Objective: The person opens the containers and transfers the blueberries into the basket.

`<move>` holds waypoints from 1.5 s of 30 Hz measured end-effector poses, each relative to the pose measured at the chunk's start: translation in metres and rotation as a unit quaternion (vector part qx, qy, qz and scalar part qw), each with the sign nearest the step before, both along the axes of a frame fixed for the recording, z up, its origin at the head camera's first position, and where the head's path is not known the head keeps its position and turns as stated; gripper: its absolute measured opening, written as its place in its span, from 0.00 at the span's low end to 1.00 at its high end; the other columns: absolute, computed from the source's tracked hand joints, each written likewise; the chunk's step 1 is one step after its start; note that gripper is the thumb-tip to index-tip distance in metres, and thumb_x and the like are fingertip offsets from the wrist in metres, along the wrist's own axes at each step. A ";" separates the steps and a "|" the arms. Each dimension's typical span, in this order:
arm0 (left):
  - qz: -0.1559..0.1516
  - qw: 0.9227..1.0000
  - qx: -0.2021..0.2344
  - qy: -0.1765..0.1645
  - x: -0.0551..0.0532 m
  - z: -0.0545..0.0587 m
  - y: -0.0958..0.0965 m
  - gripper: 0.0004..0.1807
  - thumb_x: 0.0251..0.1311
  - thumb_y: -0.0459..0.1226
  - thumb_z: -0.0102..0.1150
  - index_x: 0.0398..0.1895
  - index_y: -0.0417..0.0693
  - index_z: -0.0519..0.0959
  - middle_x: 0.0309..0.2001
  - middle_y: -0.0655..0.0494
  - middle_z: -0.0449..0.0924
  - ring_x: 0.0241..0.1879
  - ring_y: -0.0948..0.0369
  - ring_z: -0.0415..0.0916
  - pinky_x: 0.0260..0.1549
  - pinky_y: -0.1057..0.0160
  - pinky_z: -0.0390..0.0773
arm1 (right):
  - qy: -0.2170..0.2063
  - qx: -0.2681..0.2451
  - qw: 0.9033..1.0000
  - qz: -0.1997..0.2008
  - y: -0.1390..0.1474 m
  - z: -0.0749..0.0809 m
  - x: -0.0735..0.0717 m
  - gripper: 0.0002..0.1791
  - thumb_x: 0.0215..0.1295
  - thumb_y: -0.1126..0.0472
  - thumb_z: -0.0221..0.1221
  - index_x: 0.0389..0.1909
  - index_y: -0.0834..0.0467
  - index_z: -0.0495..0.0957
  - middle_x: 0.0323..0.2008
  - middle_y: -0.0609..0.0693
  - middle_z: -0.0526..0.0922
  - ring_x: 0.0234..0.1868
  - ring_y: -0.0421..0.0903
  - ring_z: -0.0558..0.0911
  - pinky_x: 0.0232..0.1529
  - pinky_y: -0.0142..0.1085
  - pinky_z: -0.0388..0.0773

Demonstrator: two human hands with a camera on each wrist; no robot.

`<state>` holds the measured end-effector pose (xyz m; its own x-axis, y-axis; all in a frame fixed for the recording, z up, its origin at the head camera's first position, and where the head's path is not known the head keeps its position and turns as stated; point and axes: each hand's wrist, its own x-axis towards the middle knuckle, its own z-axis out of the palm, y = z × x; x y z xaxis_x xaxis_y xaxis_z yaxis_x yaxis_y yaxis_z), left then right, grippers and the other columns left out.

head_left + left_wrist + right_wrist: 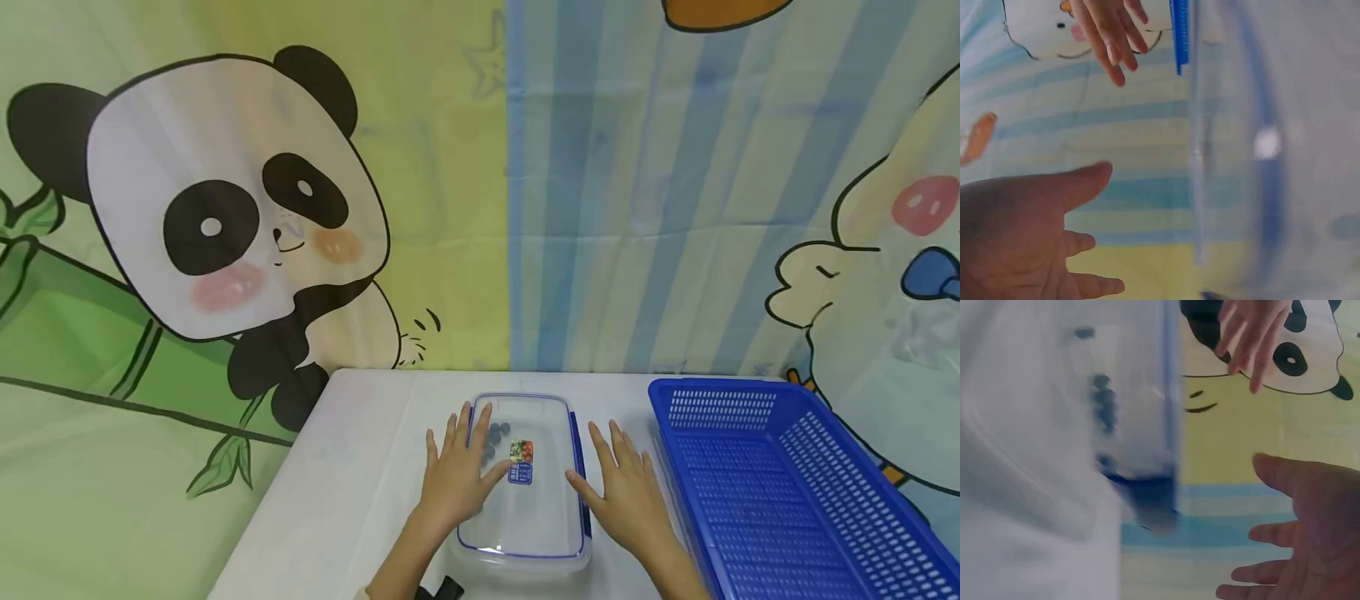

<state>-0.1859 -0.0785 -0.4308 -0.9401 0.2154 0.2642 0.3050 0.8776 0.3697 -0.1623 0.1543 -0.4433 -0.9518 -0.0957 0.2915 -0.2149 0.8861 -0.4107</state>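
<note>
A clear plastic food box [540, 529] stands on the white table, its lid on and trimmed with a blue line. Several small dark round pieces [1104, 403], like blueberries, show inside it, and the lid carries a colourful label [521, 462]. Over the lid's left side hovers my left hand [456, 483], fingers spread and holding nothing. Beside the box's right edge, near its blue side latch [578, 467], is my right hand [630, 496], also spread and holding nothing. Both wrist views show the hands apart from the box.
A blue perforated plastic basket [750, 500] stands at the right of the white table [352, 475]. Behind the table hangs a curtain [600, 208] printed with a panda and other cartoon figures. A small black object [450, 587] shows at the bottom edge, near the left forearm.
</note>
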 end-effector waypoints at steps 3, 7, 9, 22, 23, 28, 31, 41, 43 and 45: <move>0.003 0.996 0.087 -0.027 -0.011 -0.022 -0.009 0.40 0.59 0.49 0.57 0.71 0.49 0.53 0.66 0.31 0.52 0.63 0.35 0.53 0.57 0.28 0.44 | -0.039 -0.097 0.995 0.006 -0.006 -0.020 -0.005 0.40 0.61 0.40 0.55 0.68 0.57 0.58 0.67 0.69 0.52 0.63 0.70 0.57 0.55 0.69 0.56; 0.007 0.973 0.217 -0.079 -0.023 -0.055 -0.022 0.36 0.61 0.47 0.56 0.70 0.51 0.55 0.65 0.32 0.56 0.60 0.34 0.57 0.54 0.30 0.57 | -0.090 -0.193 0.977 0.020 -0.011 -0.046 -0.009 0.39 0.62 0.39 0.53 0.69 0.54 0.57 0.67 0.70 0.51 0.62 0.71 0.57 0.52 0.70 0.59; 0.005 0.955 0.276 -0.106 -0.027 -0.070 -0.027 0.35 0.61 0.48 0.55 0.70 0.56 0.55 0.65 0.36 0.58 0.60 0.35 0.59 0.53 0.33 0.62 | -0.105 -0.227 0.968 0.025 -0.011 -0.055 -0.011 0.39 0.61 0.39 0.53 0.69 0.51 0.56 0.67 0.69 0.51 0.63 0.71 0.57 0.53 0.70 0.59; -0.091 0.843 0.469 -0.247 -0.031 -0.091 -0.049 0.38 0.58 0.44 0.61 0.70 0.56 0.56 0.54 0.29 0.69 0.49 0.41 0.74 0.44 0.45 0.77 | -0.155 -0.331 0.931 0.015 -0.014 -0.076 -0.015 0.39 0.56 0.39 0.59 0.68 0.37 0.55 0.66 0.61 0.59 0.59 0.66 0.67 0.40 0.48 0.80; -0.104 0.837 0.473 -0.254 -0.031 -0.087 -0.051 0.39 0.58 0.42 0.61 0.70 0.54 0.55 0.54 0.27 0.69 0.49 0.39 0.73 0.45 0.43 0.76 | -0.158 -0.336 0.928 0.014 -0.014 -0.075 -0.015 0.39 0.56 0.40 0.59 0.68 0.36 0.55 0.66 0.61 0.59 0.58 0.66 0.67 0.38 0.47 0.81; -0.175 0.825 0.464 -0.269 -0.034 -0.078 -0.059 0.40 0.58 0.36 0.60 0.71 0.43 0.51 0.55 0.22 0.64 0.53 0.35 0.68 0.48 0.45 0.75 | -0.161 -0.351 0.922 0.014 -0.014 -0.072 -0.015 0.38 0.56 0.41 0.60 0.67 0.35 0.55 0.66 0.63 0.59 0.57 0.66 0.69 0.36 0.45 0.82; -0.208 0.822 0.452 -0.277 -0.041 -0.086 -0.065 0.40 0.59 0.33 0.58 0.71 0.44 0.49 0.57 0.23 0.62 0.55 0.36 0.66 0.49 0.51 0.76 | -0.161 -0.352 0.922 0.014 -0.014 -0.072 -0.015 0.38 0.56 0.41 0.60 0.67 0.36 0.56 0.65 0.64 0.60 0.55 0.66 0.71 0.34 0.45 0.82; -0.257 0.849 0.374 -0.272 -0.057 -0.095 -0.080 0.40 0.61 0.33 0.56 0.72 0.55 0.48 0.62 0.24 0.56 0.56 0.38 0.67 0.49 0.56 0.77 | -0.163 -0.356 0.920 0.018 -0.013 -0.072 -0.021 0.39 0.56 0.42 0.61 0.68 0.39 0.56 0.66 0.64 0.59 0.54 0.67 0.71 0.33 0.45 0.82; -0.245 0.856 0.366 -0.271 -0.057 -0.094 -0.080 0.40 0.61 0.33 0.57 0.72 0.57 0.49 0.64 0.28 0.53 0.57 0.39 0.66 0.50 0.55 0.76 | -0.163 -0.354 0.921 0.017 -0.012 -0.072 -0.022 0.39 0.56 0.42 0.61 0.68 0.39 0.56 0.66 0.64 0.59 0.55 0.67 0.71 0.33 0.46 0.82; -0.226 0.868 0.355 -0.264 -0.056 -0.090 -0.078 0.39 0.60 0.36 0.59 0.72 0.58 0.51 0.67 0.33 0.52 0.59 0.40 0.64 0.51 0.55 0.75 | -0.162 -0.351 0.922 0.016 -0.011 -0.072 -0.022 0.39 0.56 0.42 0.61 0.68 0.39 0.56 0.66 0.64 0.59 0.56 0.67 0.70 0.34 0.47 0.81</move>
<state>-0.2417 -0.1562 -0.5213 -0.8317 0.5538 0.0391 0.1822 0.2057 0.9615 -0.1844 0.1437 -0.5155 -0.9998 -0.0211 -0.0068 -0.0015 0.3725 -0.9280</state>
